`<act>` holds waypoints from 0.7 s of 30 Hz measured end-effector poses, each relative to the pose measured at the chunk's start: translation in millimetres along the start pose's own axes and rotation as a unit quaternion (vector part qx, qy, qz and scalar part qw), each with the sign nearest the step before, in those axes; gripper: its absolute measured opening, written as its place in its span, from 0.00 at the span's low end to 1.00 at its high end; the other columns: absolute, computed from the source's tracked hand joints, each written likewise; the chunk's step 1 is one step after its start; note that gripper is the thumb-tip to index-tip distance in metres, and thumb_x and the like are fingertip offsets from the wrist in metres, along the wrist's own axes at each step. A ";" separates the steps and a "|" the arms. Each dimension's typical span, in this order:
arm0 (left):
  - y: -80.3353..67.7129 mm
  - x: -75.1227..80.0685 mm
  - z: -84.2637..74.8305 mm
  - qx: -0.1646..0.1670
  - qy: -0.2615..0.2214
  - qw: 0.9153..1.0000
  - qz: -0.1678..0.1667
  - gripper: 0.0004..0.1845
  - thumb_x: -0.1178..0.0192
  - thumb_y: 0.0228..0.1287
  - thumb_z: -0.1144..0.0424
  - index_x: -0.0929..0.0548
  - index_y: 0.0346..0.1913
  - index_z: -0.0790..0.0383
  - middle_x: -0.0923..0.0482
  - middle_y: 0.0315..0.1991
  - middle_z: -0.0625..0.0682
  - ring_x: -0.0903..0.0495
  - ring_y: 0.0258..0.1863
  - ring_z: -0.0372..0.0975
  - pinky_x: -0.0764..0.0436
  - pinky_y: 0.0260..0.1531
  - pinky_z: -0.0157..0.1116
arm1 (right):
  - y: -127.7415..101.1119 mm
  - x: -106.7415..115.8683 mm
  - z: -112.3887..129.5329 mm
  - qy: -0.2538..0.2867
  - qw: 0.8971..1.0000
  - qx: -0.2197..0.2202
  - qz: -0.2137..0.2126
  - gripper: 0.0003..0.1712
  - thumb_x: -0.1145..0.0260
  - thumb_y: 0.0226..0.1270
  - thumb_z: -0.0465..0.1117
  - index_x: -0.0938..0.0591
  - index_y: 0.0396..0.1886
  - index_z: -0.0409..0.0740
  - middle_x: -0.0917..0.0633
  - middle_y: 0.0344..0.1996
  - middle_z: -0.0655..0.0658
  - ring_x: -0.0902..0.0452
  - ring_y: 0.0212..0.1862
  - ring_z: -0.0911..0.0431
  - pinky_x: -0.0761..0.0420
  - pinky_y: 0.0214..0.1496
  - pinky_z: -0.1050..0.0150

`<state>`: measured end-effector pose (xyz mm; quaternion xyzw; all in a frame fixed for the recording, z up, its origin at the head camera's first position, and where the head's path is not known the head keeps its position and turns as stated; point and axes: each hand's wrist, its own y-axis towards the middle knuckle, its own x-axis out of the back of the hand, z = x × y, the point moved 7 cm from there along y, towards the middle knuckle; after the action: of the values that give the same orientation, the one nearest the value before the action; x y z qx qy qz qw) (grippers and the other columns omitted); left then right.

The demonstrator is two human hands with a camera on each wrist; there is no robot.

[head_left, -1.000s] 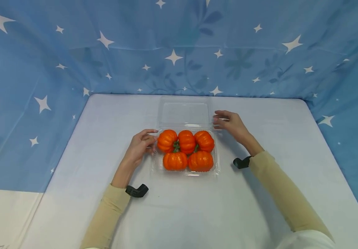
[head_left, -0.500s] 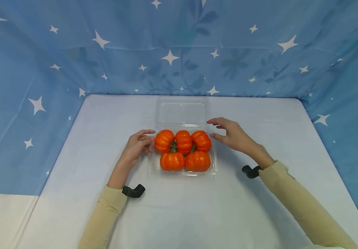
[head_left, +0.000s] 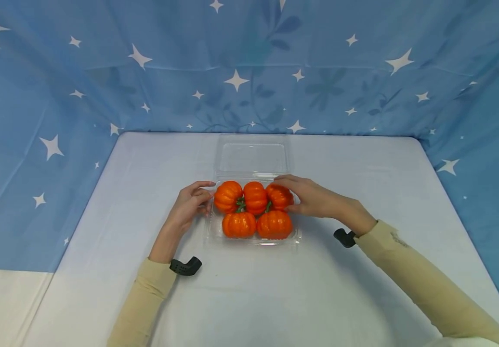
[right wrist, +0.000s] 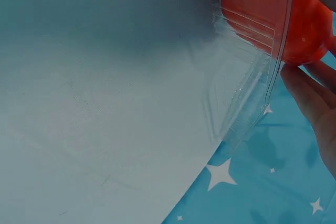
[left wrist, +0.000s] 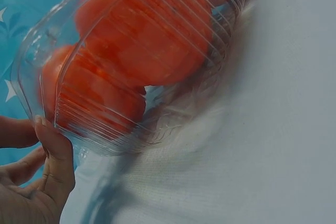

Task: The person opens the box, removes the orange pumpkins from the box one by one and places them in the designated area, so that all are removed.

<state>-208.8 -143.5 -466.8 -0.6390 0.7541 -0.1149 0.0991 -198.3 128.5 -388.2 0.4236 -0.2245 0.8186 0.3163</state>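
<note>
In the head view, a clear plastic clamshell box (head_left: 271, 242) stands at the middle of the table, its lid (head_left: 254, 156) folded back behind it. Several small orange toy pumpkins with green stems fill its tray. My left hand (head_left: 189, 205) pinches the box's left rim between thumb and fingers; the left wrist view shows the fingertips (left wrist: 44, 129) at the ribbed corner. At the back right, my right hand (head_left: 314, 197) spreads its thumb and fingers around the corner pumpkin (head_left: 279, 196). In the right wrist view, the fingers (right wrist: 310, 90) lie against this pumpkin's side.
The white-covered table (head_left: 362, 168) extends around the box on all sides. A blue curtain (head_left: 340, 58) with white stars hangs along its back and sides. Each wrist wears a black camera mount, such as the left mount (head_left: 186, 266).
My right hand has come away from the lid's right side, opened wider, then moved forward and left onto the back-right pumpkin. The left hand keeps its place at the rim.
</note>
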 end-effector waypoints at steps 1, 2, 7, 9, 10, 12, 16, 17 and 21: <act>0.1 -0.4 -0.1 -0.002 -0.002 1.000 0.000 0.19 0.45 0.70 0.66 0.28 0.62 0.64 0.23 0.25 0.49 0.29 0.20 0.38 0.24 0.20 0.31 | 0.8 -1.0 -0.1 -0.006 1.000 -0.001 0.004 0.37 0.28 0.58 0.35 0.31 0.67 0.41 0.30 0.68 0.39 0.33 0.69 0.44 0.26 0.65 0.47; 0.1 -0.8 0.0 -0.002 -0.003 1.000 -0.001 0.19 0.45 0.70 0.66 0.27 0.61 0.64 0.23 0.26 0.49 0.28 0.20 0.38 0.23 0.20 0.31 | 1.3 -1.8 -0.3 -0.011 1.000 -0.002 0.008 0.37 0.28 0.58 0.35 0.31 0.68 0.41 0.31 0.68 0.39 0.34 0.69 0.43 0.26 0.65 0.47; 0.8 -0.4 2.0 0.000 0.000 1.000 -0.012 0.18 0.44 0.70 0.65 0.27 0.61 0.62 0.22 0.26 0.48 0.28 0.19 0.38 0.23 0.20 0.31 | 2.4 -3.3 -1.0 -0.025 0.999 -0.012 0.022 0.39 0.28 0.58 0.36 0.32 0.69 0.42 0.31 0.69 0.40 0.34 0.69 0.44 0.27 0.66 0.48; 1.2 -0.3 2.6 0.001 0.000 1.000 -0.017 0.18 0.44 0.69 0.65 0.26 0.60 0.62 0.22 0.25 0.48 0.29 0.19 0.38 0.23 0.20 0.31 | 2.3 -3.2 -1.4 -0.029 0.999 -0.013 0.021 0.38 0.28 0.58 0.37 0.31 0.69 0.43 0.31 0.69 0.41 0.33 0.69 0.45 0.26 0.66 0.49; 1.3 -0.1 2.9 0.001 -0.002 1.000 -0.020 0.18 0.44 0.69 0.65 0.26 0.60 0.62 0.22 0.25 0.48 0.29 0.19 0.38 0.23 0.20 0.31 | 2.5 -3.0 -1.4 -0.030 0.999 -0.014 0.020 0.38 0.28 0.58 0.37 0.31 0.69 0.43 0.30 0.68 0.41 0.32 0.69 0.45 0.26 0.66 0.49; 1.4 0.1 3.0 0.001 -0.003 1.000 -0.022 0.18 0.44 0.69 0.66 0.26 0.60 0.63 0.21 0.26 0.48 0.29 0.19 0.38 0.24 0.20 0.31 | 2.4 -2.9 -1.3 -0.034 0.999 -0.011 0.018 0.38 0.28 0.58 0.37 0.31 0.69 0.43 0.30 0.68 0.40 0.32 0.68 0.45 0.25 0.65 0.49; 1.3 0.6 3.4 0.002 -0.001 1.000 -0.024 0.18 0.44 0.69 0.65 0.26 0.60 0.62 0.22 0.26 0.50 0.29 0.19 0.39 0.24 0.20 0.31 | 1.9 -2.1 -0.5 -0.042 0.999 -0.008 0.013 0.39 0.27 0.57 0.37 0.31 0.69 0.42 0.30 0.68 0.39 0.32 0.68 0.44 0.25 0.64 0.48; 1.3 0.7 3.3 0.001 0.000 1.000 -0.024 0.18 0.44 0.69 0.65 0.26 0.60 0.61 0.22 0.26 0.51 0.29 0.18 0.39 0.24 0.20 0.31 | 1.9 -2.0 -0.1 -0.045 0.999 -0.007 0.013 0.39 0.27 0.57 0.37 0.31 0.69 0.42 0.30 0.68 0.39 0.32 0.68 0.43 0.25 0.64 0.48; 0.4 0.7 2.5 -0.002 -0.004 1.000 -0.022 0.18 0.43 0.69 0.64 0.26 0.60 0.62 0.23 0.25 0.51 0.29 0.18 0.39 0.24 0.19 0.31 | 2.0 -1.4 2.0 -0.048 0.999 -0.001 0.013 0.39 0.27 0.56 0.38 0.30 0.68 0.42 0.29 0.67 0.39 0.31 0.68 0.44 0.24 0.64 0.48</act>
<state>-208.6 -144.3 -469.3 -0.6564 0.7395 -0.1128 0.0983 -198.0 125.3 -388.4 0.4587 -0.2456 0.8015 0.2946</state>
